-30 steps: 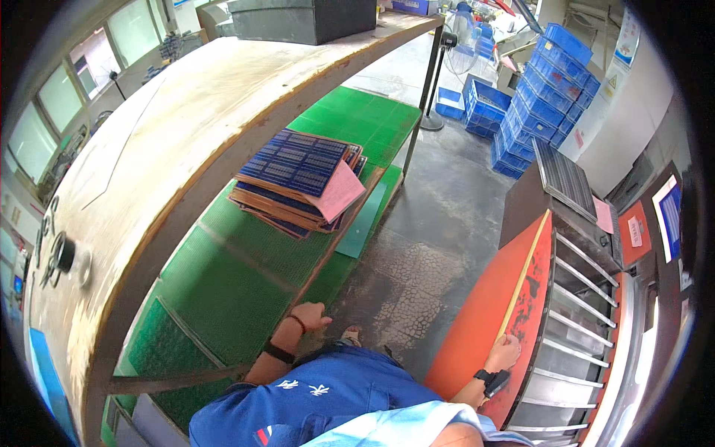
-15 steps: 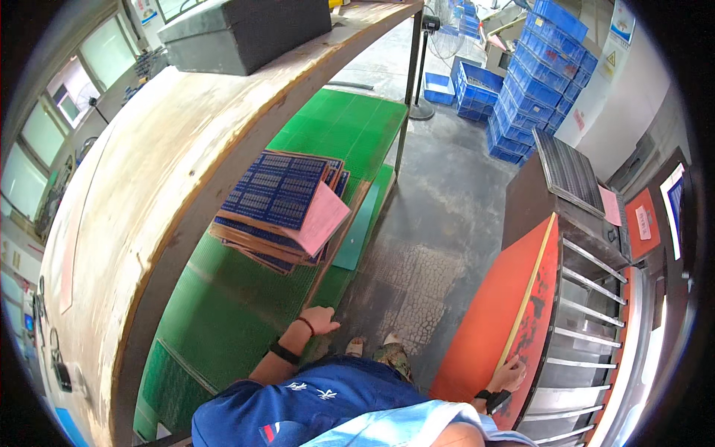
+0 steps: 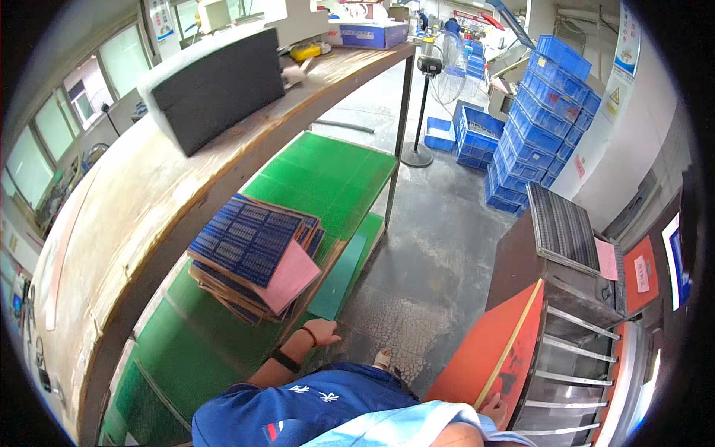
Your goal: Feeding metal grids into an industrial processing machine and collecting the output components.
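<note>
L hand (image 3: 322, 333): at front edge of green shelf (image 3: 328, 175), near the pink sheet; fingers loosely bent and a bit apart, we see nothing in it. Contact w/ edge: we can't tell.
L wrist: we note dark band (image 3: 287, 360) plus thin reddish bracelet (image 3: 307, 336).
R hand (image 3: 492, 409): on orange panel (image 3: 484, 350), by its yellow strip (image 3: 514, 335); fingers partly hidden, so we can't tell if they pinch the strip or just rest.
Orange panel: R side, leaning, dark scuffs approx. beside strip; adj. to rack w/ pale bars (image 3: 573, 378).
Board stack (image 3: 242, 238): on green shelf, blue printed faces w/ brown edges, layers unevenly aligned.
Pink sheet (image 3: 289, 277): over stack's R near corner, partly overhanging.
Teal sheet (image 3: 339, 277): lower, beyond shelf's front edge.
Bench top (image 3: 112, 194): worn wood, above shelf; we log black box (image 3: 223, 89), yellow tool (image 3: 305, 51), blue-purple carton (image 3: 369, 35).
Cabinet (image 3: 510, 261): dark, R side; ribbed panel (image 3: 562, 227) on top, pink slip (image 3: 606, 258) adj.
Bkgd: fan (image 3: 428, 112) on stand; blue crates (image 3: 536, 112) stacked high, R of it.
</note>
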Action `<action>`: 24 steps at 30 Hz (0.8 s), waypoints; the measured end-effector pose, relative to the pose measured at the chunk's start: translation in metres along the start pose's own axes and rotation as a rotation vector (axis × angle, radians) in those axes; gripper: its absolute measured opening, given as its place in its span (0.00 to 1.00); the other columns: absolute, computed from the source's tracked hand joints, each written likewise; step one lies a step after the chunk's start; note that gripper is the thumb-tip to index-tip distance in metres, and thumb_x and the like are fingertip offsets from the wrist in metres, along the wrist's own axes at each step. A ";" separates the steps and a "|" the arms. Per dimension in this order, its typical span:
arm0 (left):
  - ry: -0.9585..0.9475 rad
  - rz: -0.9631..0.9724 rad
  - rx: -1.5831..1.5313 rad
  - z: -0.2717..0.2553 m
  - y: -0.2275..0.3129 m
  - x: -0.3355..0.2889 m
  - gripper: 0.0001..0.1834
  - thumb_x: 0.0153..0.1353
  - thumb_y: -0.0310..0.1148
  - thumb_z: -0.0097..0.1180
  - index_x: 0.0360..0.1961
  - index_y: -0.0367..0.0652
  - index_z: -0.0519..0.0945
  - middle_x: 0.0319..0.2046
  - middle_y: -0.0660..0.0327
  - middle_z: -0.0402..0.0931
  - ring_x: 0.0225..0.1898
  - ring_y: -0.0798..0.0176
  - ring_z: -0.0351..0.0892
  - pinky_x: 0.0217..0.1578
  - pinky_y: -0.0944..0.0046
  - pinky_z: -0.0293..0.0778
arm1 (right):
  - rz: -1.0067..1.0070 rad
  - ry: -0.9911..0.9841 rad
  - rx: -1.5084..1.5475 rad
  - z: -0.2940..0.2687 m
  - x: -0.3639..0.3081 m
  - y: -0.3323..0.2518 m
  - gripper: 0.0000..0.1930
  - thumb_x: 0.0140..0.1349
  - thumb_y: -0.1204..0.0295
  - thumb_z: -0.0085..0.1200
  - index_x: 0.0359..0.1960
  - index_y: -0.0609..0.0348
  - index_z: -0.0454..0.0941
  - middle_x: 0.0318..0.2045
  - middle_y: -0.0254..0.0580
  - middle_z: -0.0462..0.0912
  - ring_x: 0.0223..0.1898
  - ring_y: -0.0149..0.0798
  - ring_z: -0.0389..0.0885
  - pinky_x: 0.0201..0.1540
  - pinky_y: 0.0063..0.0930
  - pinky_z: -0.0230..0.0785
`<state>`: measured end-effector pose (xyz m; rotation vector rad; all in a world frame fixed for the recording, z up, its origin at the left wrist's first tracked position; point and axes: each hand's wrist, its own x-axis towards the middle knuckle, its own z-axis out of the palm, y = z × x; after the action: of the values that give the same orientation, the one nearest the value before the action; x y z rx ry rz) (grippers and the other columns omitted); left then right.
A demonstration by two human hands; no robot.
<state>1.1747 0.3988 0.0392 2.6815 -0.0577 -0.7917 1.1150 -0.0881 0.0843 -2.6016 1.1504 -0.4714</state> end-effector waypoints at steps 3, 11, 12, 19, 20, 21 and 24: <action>0.125 0.037 -0.017 -0.027 0.028 0.040 0.24 0.54 0.51 0.50 0.38 0.38 0.72 0.35 0.44 0.75 0.40 0.43 0.74 0.39 0.49 0.69 | -0.152 0.044 0.195 0.016 0.039 -0.039 0.18 0.57 0.55 0.47 0.23 0.58 0.72 0.21 0.43 0.74 0.27 0.50 0.73 0.28 0.44 0.62; 0.126 0.020 -0.063 -0.037 0.040 0.077 0.24 0.53 0.51 0.50 0.39 0.39 0.72 0.35 0.45 0.75 0.40 0.43 0.74 0.40 0.49 0.69 | -0.492 -0.446 0.257 0.109 0.155 -0.070 0.14 0.56 0.64 0.52 0.21 0.62 0.69 0.15 0.44 0.71 0.16 0.34 0.70 0.19 0.32 0.62; 0.044 -0.035 -0.055 -0.038 0.036 0.076 0.24 0.53 0.51 0.50 0.40 0.39 0.73 0.36 0.45 0.75 0.40 0.43 0.74 0.40 0.49 0.69 | -0.459 -0.437 0.233 0.113 0.158 -0.074 0.13 0.56 0.65 0.52 0.21 0.62 0.69 0.15 0.44 0.72 0.16 0.34 0.70 0.19 0.32 0.63; -0.025 -0.120 -0.060 -0.062 0.021 0.115 0.24 0.53 0.51 0.51 0.39 0.40 0.75 0.36 0.46 0.76 0.41 0.44 0.74 0.41 0.49 0.69 | -0.396 -0.181 0.222 0.102 0.163 -0.169 0.11 0.56 0.67 0.51 0.23 0.61 0.70 0.18 0.44 0.72 0.20 0.39 0.71 0.23 0.35 0.63; -0.014 -0.119 -0.083 -0.066 0.021 0.128 0.24 0.53 0.51 0.51 0.39 0.40 0.75 0.36 0.46 0.76 0.41 0.44 0.74 0.41 0.49 0.69 | -0.405 -0.173 0.228 0.103 0.168 -0.185 0.10 0.56 0.67 0.50 0.23 0.61 0.70 0.18 0.44 0.73 0.21 0.40 0.72 0.24 0.35 0.63; -0.017 -0.106 -0.081 -0.072 0.021 0.143 0.24 0.54 0.51 0.50 0.40 0.40 0.73 0.36 0.45 0.75 0.41 0.43 0.74 0.40 0.48 0.69 | -0.420 -0.169 0.234 0.106 0.174 -0.203 0.10 0.56 0.67 0.50 0.23 0.61 0.71 0.19 0.45 0.73 0.21 0.40 0.72 0.25 0.35 0.64; -0.002 -0.071 -0.086 -0.102 0.015 0.184 0.24 0.55 0.51 0.49 0.41 0.40 0.72 0.36 0.45 0.75 0.41 0.42 0.73 0.39 0.48 0.68 | -0.455 -0.148 0.254 0.116 0.192 -0.255 0.09 0.55 0.68 0.50 0.24 0.61 0.71 0.20 0.45 0.73 0.23 0.42 0.72 0.26 0.36 0.64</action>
<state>1.3849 0.3918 0.0285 2.6144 0.0701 -0.7993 1.4523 -0.0530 0.1061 -2.6068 0.4139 -0.4661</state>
